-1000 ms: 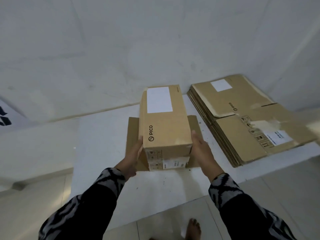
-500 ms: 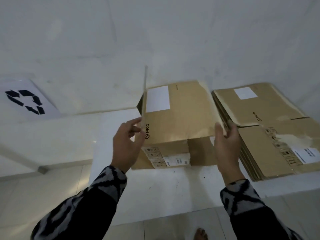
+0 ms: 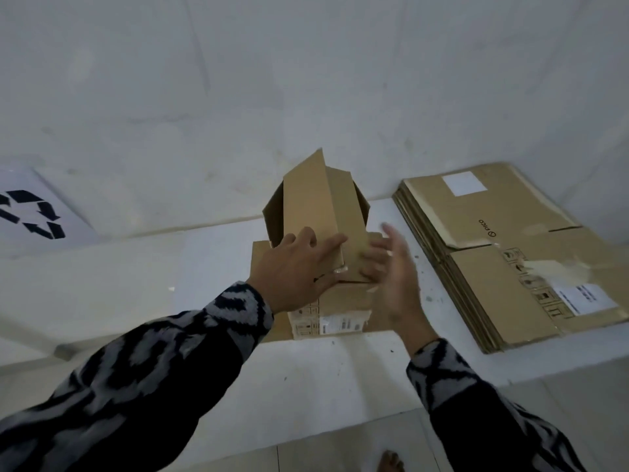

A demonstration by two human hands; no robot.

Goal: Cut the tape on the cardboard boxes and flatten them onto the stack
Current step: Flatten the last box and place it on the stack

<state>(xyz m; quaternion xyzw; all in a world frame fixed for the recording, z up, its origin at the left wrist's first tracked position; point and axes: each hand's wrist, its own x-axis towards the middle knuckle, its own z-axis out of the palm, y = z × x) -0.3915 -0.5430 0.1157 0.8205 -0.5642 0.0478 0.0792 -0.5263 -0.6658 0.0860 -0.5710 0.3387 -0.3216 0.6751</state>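
The cardboard box (image 3: pixel 320 212) stands at the centre of the white platform (image 3: pixel 211 267), on top of a second box (image 3: pixel 332 311) that carries printed labels on its near face. The upper box is open at both visible ends; its far end shows a dark hollow interior, and 1 flap rises above the top panel. A flat sheet of cardboard (image 3: pixel 260 257) lies under the 2 boxes, with its edge visible on the left.

The left hand (image 3: pixel 292 267) lies on the near end of the upper box with fingers straight and spread, pressing on the top panel. It does not curl around anything. The right hand (image 3: pixel 391 267) is motion-blurred at the right side of the same box, fingers extended and relaxed. Whether it touches the box cannot be determined. Both arms wear dark patterned sleeves (image 3: pixel 163 362).

The stack (image 3: pixel 510 260) of flattened boxes lies on the platform to the right, well apart from the upright boxes. Its top sheet bears 2 white labels.

A recycling sign (image 3: pixel 32 216) is on the wall at far left. 1 bare foot (image 3: pixel 391 461) shows on the tiled floor at the bottom edge.
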